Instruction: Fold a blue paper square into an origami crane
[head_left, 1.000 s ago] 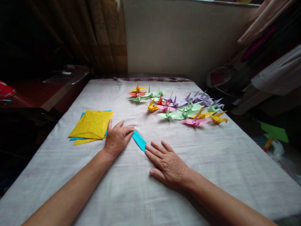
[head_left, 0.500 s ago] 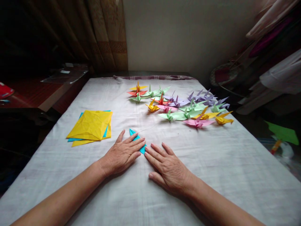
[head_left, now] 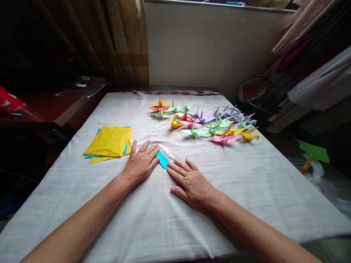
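A narrow, folded blue origami paper (head_left: 162,160) lies flat and slanted on the white cloth. My left hand (head_left: 141,159) rests flat with fingers spread, its fingertips over the paper's upper left end, which they partly hide. At the paper's lower right end, the fingertips of my right hand (head_left: 190,182) touch or nearly touch it; that hand also lies flat, palm down, fingers apart. Left of my left hand is a stack of yellow and blue folded paper (head_left: 109,141). Folded paper cranes, such as a pink crane (head_left: 224,139) and a yellow crane (head_left: 249,135), stand beyond my right hand.
The white cloth (head_left: 246,193) covers the table. At the left stands a dark red wooden surface (head_left: 52,106) with a clear plastic bag (head_left: 82,87). A curtain (head_left: 128,44) hangs behind, and clothes (head_left: 318,87) hang at the right above a green sheet (head_left: 314,151).
My left hand has slid toward the paper's upper left end, uncovering its middle. My right hand stays by the lower end. The camera view has shifted slightly, and the cloth shows more creases.
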A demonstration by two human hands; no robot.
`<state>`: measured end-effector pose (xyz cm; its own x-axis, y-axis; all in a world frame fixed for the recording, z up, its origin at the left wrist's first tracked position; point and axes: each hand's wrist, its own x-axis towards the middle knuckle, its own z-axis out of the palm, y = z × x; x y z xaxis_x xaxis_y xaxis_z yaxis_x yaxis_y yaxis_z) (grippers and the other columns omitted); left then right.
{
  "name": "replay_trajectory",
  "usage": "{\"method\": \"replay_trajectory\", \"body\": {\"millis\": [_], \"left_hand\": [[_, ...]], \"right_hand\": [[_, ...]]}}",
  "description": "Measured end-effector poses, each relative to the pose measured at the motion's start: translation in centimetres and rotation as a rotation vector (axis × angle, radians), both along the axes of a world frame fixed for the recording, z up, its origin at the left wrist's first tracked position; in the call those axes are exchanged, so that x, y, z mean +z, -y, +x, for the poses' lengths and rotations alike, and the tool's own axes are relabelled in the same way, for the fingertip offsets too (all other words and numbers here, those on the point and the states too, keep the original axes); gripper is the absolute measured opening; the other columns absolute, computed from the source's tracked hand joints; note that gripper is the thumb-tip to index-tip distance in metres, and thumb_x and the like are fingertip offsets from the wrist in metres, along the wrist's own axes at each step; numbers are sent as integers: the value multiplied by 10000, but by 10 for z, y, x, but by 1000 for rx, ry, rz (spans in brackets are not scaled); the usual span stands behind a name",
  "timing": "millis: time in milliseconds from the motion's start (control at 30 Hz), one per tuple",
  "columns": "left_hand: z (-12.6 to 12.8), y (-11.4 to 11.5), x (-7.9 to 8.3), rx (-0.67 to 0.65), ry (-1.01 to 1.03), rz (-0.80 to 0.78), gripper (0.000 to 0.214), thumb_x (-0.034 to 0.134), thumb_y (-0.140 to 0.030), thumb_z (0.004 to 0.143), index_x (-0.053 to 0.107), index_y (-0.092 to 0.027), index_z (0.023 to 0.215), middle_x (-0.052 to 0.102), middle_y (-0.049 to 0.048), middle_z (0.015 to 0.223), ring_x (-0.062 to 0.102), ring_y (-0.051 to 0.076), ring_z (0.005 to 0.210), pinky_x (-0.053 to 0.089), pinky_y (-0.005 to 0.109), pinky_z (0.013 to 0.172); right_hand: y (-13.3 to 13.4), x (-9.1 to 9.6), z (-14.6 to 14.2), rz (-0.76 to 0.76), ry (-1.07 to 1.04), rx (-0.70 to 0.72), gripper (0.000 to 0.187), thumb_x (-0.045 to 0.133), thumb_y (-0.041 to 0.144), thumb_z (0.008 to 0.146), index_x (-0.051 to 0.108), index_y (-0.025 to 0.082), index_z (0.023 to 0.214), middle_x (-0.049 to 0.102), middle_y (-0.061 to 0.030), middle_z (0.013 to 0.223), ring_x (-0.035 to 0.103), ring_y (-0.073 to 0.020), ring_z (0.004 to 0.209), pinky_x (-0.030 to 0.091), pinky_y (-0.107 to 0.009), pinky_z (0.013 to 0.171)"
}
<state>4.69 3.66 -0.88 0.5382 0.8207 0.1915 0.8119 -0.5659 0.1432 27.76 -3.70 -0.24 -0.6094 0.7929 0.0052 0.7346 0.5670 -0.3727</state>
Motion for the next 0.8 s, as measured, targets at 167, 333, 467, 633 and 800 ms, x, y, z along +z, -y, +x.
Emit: {"method": "replay_trajectory", "body": {"millis": [167, 333, 467, 633, 800], "left_hand": [[-1, 15, 3, -143, 55, 78, 322, 508, -346, 956, 642, -254, 1234, 633, 87, 1335, 547, 294, 1267, 292, 575, 1126], [-2, 19, 6, -274, 60, 165, 235, 484, -205, 965, 705, -220, 1041, 746, 57, 1047, 687, 204, 963, 498, 398, 948], [-4, 20, 4, -262, 82, 197, 269, 451, -162, 963, 700, -227, 1044, 741, 59, 1044, 688, 195, 947, 533, 357, 908], [-11, 23, -2, -235, 171, 213, 265, 446, -282, 985, 697, -208, 1026, 748, 73, 1029, 693, 204, 966, 549, 359, 928], [-17, 26, -2, -255, 243, 86, 274, 421, -252, 986, 679, -211, 1066, 747, 55, 1076, 686, 179, 1030, 502, 371, 1033]], "right_hand": [[3, 1, -6, 49, -38, -10, 479, 527, 344, 932, 501, 231, 1396, 496, -89, 1470, 405, -298, 1379, 234, -551, 1137], [-16, 9, -6, 100, -143, 51, 345, 529, 233, 921, 606, 254, 1257, 652, -61, 1298, 563, -230, 1228, 348, -470, 1072], [-48, 8, 2, 134, -223, -3, 400, 564, 97, 823, 666, 243, 1182, 685, -64, 1234, 628, -207, 1122, 454, -374, 967], [-62, -8, -2, 167, -249, 55, 379, 611, 114, 806, 689, 230, 1158, 707, -78, 1153, 640, -221, 1023, 478, -368, 904], [-52, -14, -11, 194, -275, 77, 310, 602, 241, 886, 666, 248, 1190, 700, -75, 1108, 618, -215, 977, 455, -367, 876]]}}
